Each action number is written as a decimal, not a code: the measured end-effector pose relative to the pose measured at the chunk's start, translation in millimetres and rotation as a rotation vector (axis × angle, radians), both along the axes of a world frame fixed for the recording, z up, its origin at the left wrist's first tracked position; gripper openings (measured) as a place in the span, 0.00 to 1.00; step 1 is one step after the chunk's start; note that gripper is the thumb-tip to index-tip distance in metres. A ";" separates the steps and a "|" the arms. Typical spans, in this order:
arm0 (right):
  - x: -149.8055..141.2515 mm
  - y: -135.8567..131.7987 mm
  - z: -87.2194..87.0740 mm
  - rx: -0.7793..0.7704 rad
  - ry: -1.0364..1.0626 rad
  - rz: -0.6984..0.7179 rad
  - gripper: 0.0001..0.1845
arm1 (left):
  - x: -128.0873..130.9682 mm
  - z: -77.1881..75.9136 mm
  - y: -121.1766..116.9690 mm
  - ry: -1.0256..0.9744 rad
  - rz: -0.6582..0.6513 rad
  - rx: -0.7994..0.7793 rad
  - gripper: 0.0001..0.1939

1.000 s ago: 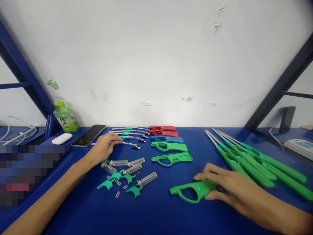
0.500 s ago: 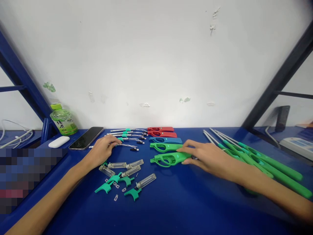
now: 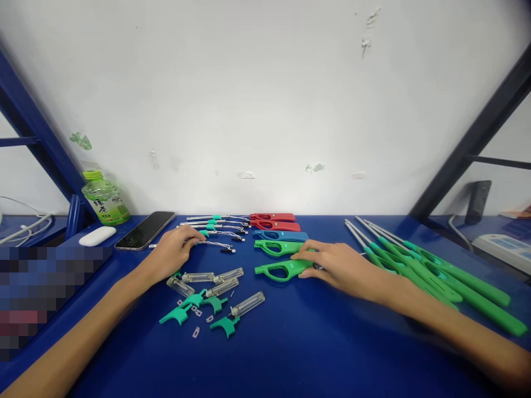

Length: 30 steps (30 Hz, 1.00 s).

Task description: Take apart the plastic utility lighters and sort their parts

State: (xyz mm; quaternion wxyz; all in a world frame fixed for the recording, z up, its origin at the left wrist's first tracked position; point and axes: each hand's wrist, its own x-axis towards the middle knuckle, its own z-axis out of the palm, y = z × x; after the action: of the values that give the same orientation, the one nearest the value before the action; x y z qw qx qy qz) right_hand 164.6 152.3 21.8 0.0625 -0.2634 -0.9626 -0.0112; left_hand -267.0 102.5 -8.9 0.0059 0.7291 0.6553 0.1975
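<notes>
On the blue worktop (image 3: pixel 265 354), right hand (image 3: pixel 340 268) grips green shell (image 3: pixel 281 271) while left hand (image 3: pixel 172 251) pinches thin rod (image 3: pixel 153 246)

Near the middle of the worktop, the right hand has its thumb and fingers closed around the wide end of the green shell, whose looped end points left. A small dark item (image 3: pixel 317 266) shows between the fingers; what it is cannot be told. Just beyond the shell lie a second green shell (image 3: pixel 274 247), a blue shell (image 3: pixel 282 236) and two red shells (image 3: pixel 276 225), stacked in a column toward the wall (image 3: pixel 265 99).

To the left of that column, the left hand's fingers are closed at the thin rod, with pale wires (image 3: pixel 218 244) and a black connector (image 3: pixel 226 251) trailing out to the right. More rods with teal pieces and wires (image 3: pixel 212 221) lie beyond it.

Nearer than the left hand are scattered clear cartridges (image 3: pixel 248 304), teal curved pieces (image 3: pixel 174 315) and tiny pale clips (image 3: pixel 196 332). Off to the right, long green lighters (image 3: pixel 456 282) with metal stems fan out, stems pointing toward the wall, some overlapping. At far left, a phone (image 3: pixel 145 230) lies flat beside a white case (image 3: pixel 97 236), and a green-labelled bottle (image 3: pixel 107 203) stands upright near the wall.
</notes>
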 end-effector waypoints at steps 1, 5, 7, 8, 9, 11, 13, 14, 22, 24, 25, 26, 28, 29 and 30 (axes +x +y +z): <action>0.1 0.2 -1.4 0.000 0.003 0.002 0.20 | -0.2 0.0 0.0 -0.001 0.000 0.000 0.15; 0.6 0.7 -4.6 0.005 0.016 0.003 0.20 | -1.6 -0.7 0.5 -0.008 -0.006 -0.002 0.15; 0.4 0.7 -4.5 0.010 0.021 0.001 0.20 | -2.2 -1.1 0.6 -0.010 -0.008 -0.002 0.15; 0.2 0.7 -4.3 0.013 0.024 -0.001 0.20 | -2.3 -1.2 0.5 -0.011 -0.009 -0.002 0.15; 0.0 0.7 -4.1 0.016 0.027 -0.005 0.20 | -2.3 -1.2 0.4 -0.013 -0.009 -0.001 0.15; -0.2 1.0 -4.1 0.022 0.031 -0.013 0.20 | -2.0 -0.7 0.0 -0.015 -0.010 -0.001 0.15; 0.0 1.7 -5.2 0.024 0.031 -0.017 0.20 | -1.4 0.2 -0.4 -0.015 -0.009 -0.004 0.15; 0.2 2.2 -6.0 0.024 0.029 -0.016 0.20 | -1.0 0.7 -0.6 -0.015 -0.008 -0.007 0.15; 0.6 3.2 -7.9 0.022 0.032 -0.017 0.21 | 1.0 2.4 -0.8 -0.013 0.001 -0.010 0.15; 0.4 2.3 -7.1 0.020 0.036 -0.017 0.21 | 0.8 2.1 -1.0 -0.014 0.001 -0.009 0.15; 0.4 2.0 -6.8 0.018 0.038 -0.017 0.21 | 0.6 2.0 -1.2 -0.015 0.002 -0.009 0.15; 0.4 1.6 -6.6 0.015 0.039 -0.017 0.21 | 0.4 1.8 -1.3 -0.016 0.002 -0.009 0.15; 0.4 1.1 -6.5 0.010 0.039 -0.017 0.21 | -0.1 1.5 -1.4 -0.018 0.000 -0.010 0.15; 0.3 0.8 -6.5 0.007 0.038 -0.019 0.21 | -0.2 1.4 -1.4 -0.018 -0.001 -0.010 0.15; 0.2 0.5 -6.5 0.005 0.037 -0.021 0.20 | -0.4 1.4 -1.3 -0.018 -0.002 -0.011 0.15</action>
State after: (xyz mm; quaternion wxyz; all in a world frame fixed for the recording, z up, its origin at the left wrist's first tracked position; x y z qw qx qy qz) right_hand 164.8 152.8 15.3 0.0809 -0.2736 -0.9584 -0.0095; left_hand -267.4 101.1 -7.5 0.0158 0.7280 0.6555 0.2004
